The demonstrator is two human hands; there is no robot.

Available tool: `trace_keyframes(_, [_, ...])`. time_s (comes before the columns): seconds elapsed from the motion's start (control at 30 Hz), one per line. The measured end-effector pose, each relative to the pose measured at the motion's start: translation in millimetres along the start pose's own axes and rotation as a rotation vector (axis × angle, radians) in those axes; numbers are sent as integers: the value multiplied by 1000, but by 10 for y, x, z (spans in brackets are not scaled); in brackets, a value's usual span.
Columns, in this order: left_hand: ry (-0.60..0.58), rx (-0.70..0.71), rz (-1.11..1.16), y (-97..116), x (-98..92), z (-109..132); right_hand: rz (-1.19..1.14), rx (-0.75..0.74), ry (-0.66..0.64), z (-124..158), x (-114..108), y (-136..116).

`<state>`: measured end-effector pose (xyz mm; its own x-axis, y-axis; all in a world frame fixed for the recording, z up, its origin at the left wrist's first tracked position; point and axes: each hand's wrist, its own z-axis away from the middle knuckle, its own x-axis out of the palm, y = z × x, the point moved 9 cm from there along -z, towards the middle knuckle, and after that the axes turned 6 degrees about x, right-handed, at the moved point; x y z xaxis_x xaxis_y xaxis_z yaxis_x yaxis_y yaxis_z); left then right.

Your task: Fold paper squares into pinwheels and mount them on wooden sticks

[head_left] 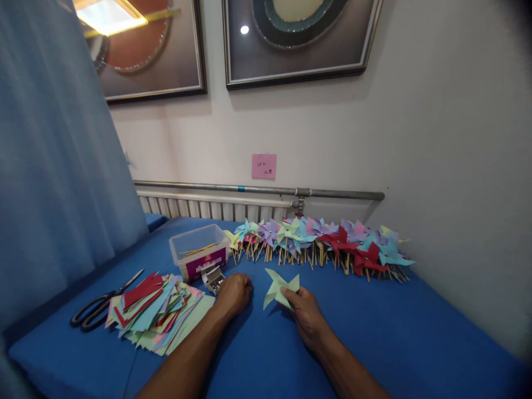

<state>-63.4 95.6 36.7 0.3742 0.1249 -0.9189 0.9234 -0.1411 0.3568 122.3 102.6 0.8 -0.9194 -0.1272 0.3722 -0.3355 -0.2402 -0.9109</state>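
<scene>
My right hand [307, 316] pinches a pale green paper pinwheel [275, 289] at its centre, thumb on top, above the blue cloth. It has no stick that I can see. My left hand [235, 293] is closed, fingers curled under, just right of a small open carton of shiny metal pins [213, 279]. What its fingers hold, if anything, is hidden. Left of that hand lies a loose pile of coloured paper pieces [155, 310], in red, green, blue and pink. Behind the carton stands a clear plastic tub [197, 244] with a few thin wooden sticks [195, 252] in it.
Finished pinwheels on sticks [316, 238] lie in a long row at the table's back. Black-handled scissors [103, 305] rest left of the papers. Behind are a radiator [216, 209] and pipe [344, 194]; a blue curtain [62, 138] hangs at left.
</scene>
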Motion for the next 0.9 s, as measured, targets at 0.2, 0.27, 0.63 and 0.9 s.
trace_keyframes(0.2, [-38, 4, -84, 39, 8, 16, -6, 10, 8, -7, -9, 25])
trace_keyframes(0.27, [-56, 13, -135, 63, 9, 28, 0, 9, 14, -4, -19, 24])
trace_keyframes(0.63, [30, -1, 126, 39, -114, 21, 18, -15, 40, -44, -58, 34])
trace_keyframes(0.9, [199, 127, 859, 375, -82, 48, 38, -55, 110, -96, -120, 66])
